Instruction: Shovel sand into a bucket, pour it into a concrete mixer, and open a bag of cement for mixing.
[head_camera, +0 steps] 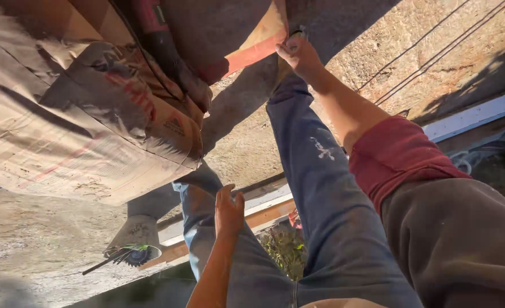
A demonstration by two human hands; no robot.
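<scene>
My right hand (299, 54) reaches out from a rolled red sleeve and pinches the corner of a brown paper sack (247, 34) with an orange-red band. My left hand (229, 210) holds nothing; its fingers lie flat against the left leg of my blue jeans (321, 199). A second, larger brown paper sack (64, 125), creased and dusty with red print, lies to the left of the first. Both sacks rest on dusty concrete ground (412, 63).
My pale boot (135, 232) stands on the ground at lower left, with a dark spiky tool with green parts (128, 255) beside it. A white board (475, 114) and a wooden plank (264, 214) run along the ground's edge. Weeds (284, 248) grow below them.
</scene>
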